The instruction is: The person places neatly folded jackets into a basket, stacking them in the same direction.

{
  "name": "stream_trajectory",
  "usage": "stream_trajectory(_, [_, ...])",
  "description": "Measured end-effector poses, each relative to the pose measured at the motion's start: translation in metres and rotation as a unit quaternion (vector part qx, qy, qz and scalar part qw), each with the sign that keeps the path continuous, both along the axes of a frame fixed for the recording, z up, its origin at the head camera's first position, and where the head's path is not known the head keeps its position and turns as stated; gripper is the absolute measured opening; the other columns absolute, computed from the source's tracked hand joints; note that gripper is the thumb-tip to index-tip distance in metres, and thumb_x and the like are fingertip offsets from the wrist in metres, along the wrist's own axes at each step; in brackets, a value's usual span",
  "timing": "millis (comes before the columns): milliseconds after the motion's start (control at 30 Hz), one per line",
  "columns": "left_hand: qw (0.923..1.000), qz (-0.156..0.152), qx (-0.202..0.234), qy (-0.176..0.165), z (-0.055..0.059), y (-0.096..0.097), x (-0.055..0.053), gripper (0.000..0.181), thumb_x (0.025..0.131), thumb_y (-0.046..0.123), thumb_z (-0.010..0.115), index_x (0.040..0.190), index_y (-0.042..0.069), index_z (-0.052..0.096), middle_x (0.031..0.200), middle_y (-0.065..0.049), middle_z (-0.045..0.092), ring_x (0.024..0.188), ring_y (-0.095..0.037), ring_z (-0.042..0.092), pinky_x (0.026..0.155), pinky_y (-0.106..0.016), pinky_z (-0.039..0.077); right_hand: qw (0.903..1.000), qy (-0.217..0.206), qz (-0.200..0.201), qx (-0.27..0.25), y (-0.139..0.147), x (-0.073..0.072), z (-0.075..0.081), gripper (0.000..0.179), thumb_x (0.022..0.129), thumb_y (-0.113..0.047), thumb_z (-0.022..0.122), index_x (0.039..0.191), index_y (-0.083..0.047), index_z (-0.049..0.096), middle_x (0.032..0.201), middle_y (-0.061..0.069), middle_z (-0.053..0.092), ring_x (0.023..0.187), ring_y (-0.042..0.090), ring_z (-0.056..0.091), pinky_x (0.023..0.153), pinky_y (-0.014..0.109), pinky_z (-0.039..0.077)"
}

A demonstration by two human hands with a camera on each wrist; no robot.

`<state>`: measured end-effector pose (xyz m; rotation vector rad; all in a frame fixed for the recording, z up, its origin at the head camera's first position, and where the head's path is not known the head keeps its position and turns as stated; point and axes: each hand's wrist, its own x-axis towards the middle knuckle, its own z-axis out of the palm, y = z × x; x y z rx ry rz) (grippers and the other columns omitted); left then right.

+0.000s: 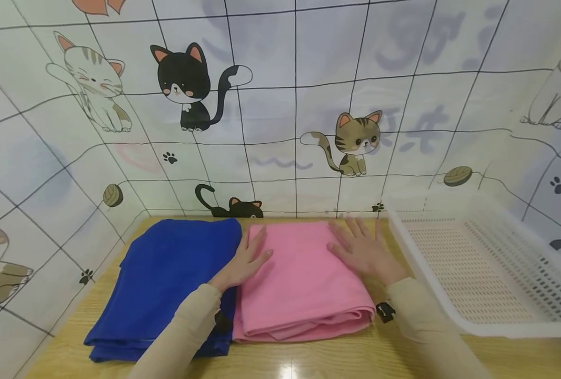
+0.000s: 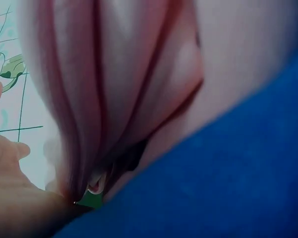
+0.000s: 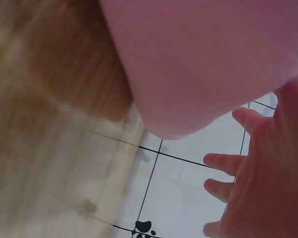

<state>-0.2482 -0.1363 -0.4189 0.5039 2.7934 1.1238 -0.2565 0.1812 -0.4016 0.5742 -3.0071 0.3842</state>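
Observation:
A folded pink cloth (image 1: 304,279) lies on the wooden table between my hands, its layered edges toward me. My left hand (image 1: 243,262) rests along its left side with fingers extended, in the gap beside a folded blue cloth (image 1: 171,279). At the pink cloth's right edge, my right hand (image 1: 363,250) lies with its fingers straight and spread. In the left wrist view the pink layers (image 2: 114,74) hang close to the camera, with blue fabric (image 2: 228,173) below. The right wrist view shows the right hand (image 3: 268,173) beside the pink edge.
A white perforated plastic basket (image 1: 470,273) stands at the right of the wooden table (image 1: 318,360). Behind the table, a wall covering (image 1: 271,116) with cat drawings and grid lines rises at the back and on both sides.

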Motion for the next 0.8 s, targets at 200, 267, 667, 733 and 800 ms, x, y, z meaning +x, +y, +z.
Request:
stream_trajectory(200, [0.9999,0.005,-0.003,-0.008,-0.003,-0.005,0.004,0.07,0.1,0.046,0.047,0.156,0.017,0.016,0.155,-0.029,-0.008,0.142,-0.042,-0.004,0.11,-0.061,0.013,0.999,-0.024,0.007,-0.037,0.001,0.005,-0.006,0.068,0.1,-0.06,0.025,0.155,-0.021,0.021,0.155,0.024,0.016,0.141,0.047,0.009,0.102,0.069,-0.01])
stream_trajectory(267, [0.9999,0.001,-0.004,-0.011,-0.003,-0.008,0.004,0.072,0.1,0.044,0.048,0.156,0.016,0.015,0.156,-0.029,-0.005,0.142,-0.043,-0.004,0.11,-0.061,0.012,0.9984,-0.035,0.004,-0.044,0.002,0.006,-0.007,0.068,0.1,-0.061,0.024,0.156,-0.022,0.02,0.154,0.027,0.018,0.14,0.048,0.012,0.103,0.069,-0.007])
stream_trajectory(667, [0.998,-0.023,0.004,-0.059,-0.005,-0.017,0.008,0.084,0.096,0.037,0.057,0.156,0.013,0.004,0.156,-0.026,0.01,0.141,-0.042,0.013,0.111,-0.054,0.019,0.9852,-0.109,0.03,-0.129,0.007,0.013,-0.01,0.069,0.102,-0.056,0.026,0.157,-0.017,0.011,0.154,0.021,0.021,0.137,0.046,0.024,0.107,0.066,0.013])
stream_trajectory(733, [0.9972,-0.027,0.013,-0.068,-0.005,-0.02,0.008,0.086,0.095,0.034,0.061,0.157,0.013,0.004,0.155,-0.027,0.016,0.14,-0.041,0.021,0.11,-0.052,0.022,0.98,-0.116,0.046,-0.155,0.008,0.012,-0.012,0.069,0.102,-0.054,0.029,0.157,-0.016,0.01,0.156,0.017,0.016,0.138,0.045,0.023,0.109,0.061,0.016])
stream_trajectory(800, [0.9956,-0.033,0.032,-0.082,-0.005,-0.022,0.009,0.089,0.093,0.031,0.064,0.157,0.014,0.004,0.154,-0.027,0.018,0.139,-0.038,0.024,0.11,-0.051,0.023,0.9747,-0.12,0.065,-0.177,0.009,0.011,-0.013,0.069,0.103,-0.052,0.031,0.156,-0.014,0.01,0.158,0.015,0.013,0.139,0.044,0.021,0.11,0.057,0.016])
